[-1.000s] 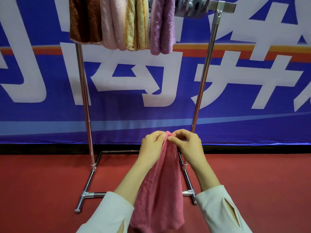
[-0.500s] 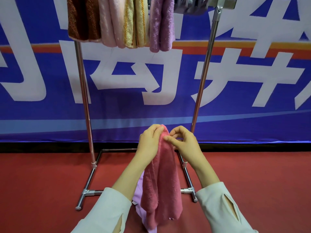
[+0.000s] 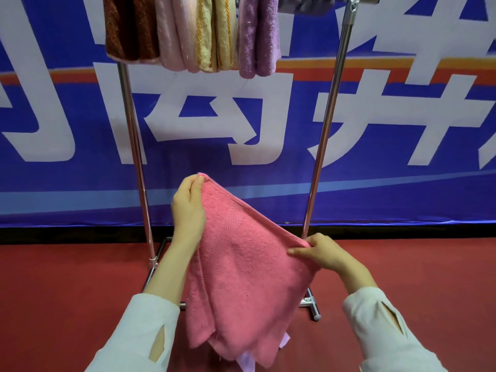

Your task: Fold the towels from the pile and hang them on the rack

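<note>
A pink towel point(image 3: 241, 267) hangs spread between my hands in front of the metal rack point(image 3: 326, 135). My left hand point(image 3: 189, 205) pinches its upper corner, held high. My right hand point(image 3: 320, 252) pinches the other end of the top edge, lower and to the right, so the edge slopes down to the right. The towel's lower part hangs loose, and a bit of lilac cloth point(image 3: 248, 362) shows under it. Folded towels hang on the rack's top bar: brown point(image 3: 128, 28), pale pink point(image 3: 174, 33), yellow point(image 3: 214, 33), purple point(image 3: 257, 36).
A grey item point(image 3: 303, 4) sits on the bar at the right of the purple towel. The rack's chrome feet point(image 3: 312, 307) stand on red carpet point(image 3: 67, 291). A blue banner with white characters point(image 3: 402, 130) covers the wall behind.
My hands were together at the top of a bunched towel. They have moved apart, the left up and left, the right down and right, spreading the towel open.
</note>
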Tool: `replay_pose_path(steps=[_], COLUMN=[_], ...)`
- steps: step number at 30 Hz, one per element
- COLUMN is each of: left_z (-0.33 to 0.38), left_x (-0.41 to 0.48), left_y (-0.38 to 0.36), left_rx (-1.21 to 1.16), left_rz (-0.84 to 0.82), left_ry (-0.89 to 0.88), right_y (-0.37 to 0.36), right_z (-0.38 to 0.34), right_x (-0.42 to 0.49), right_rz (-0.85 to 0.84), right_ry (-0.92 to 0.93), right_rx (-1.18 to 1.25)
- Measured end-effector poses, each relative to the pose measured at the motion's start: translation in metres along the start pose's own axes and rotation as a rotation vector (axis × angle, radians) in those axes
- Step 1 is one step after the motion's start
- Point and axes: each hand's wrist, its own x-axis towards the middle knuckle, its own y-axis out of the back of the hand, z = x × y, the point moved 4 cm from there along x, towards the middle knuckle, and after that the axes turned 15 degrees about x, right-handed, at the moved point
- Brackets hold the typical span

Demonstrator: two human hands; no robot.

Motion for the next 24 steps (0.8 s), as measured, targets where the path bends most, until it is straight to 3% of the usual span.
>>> replay_pose_path(steps=[4, 7, 11, 17, 24], left_z=[-0.005, -0.014, -0.030, -0.050, -0.049], left_x=[0.004, 0.004, 0.004, 0.004, 0.003], left_y=[0.004, 0.001, 0.001, 0.000, 0.001], left_rx=[0.014, 0.088, 0.149, 0.109, 0.169], left_rz=[0.029, 0.021, 0.035, 0.036, 0.047], left_ry=[0.007, -0.007, 0.013, 0.102, 0.068], right_y=[0.003, 0.009, 0.025, 0.038, 0.043], right_z=[0.020, 0.030, 0.031, 0.027, 0.025], right_x=[0.003, 0.003, 0.004, 0.001, -0.005], right_rz=[-0.021, 0.023, 0.223, 0.516, 0.594], right_ry=[-0.144, -0.203, -0.161, -0.104, -0.093], right_rx=[-0.287, -0.221, -0.221, -0.015, -0.043])
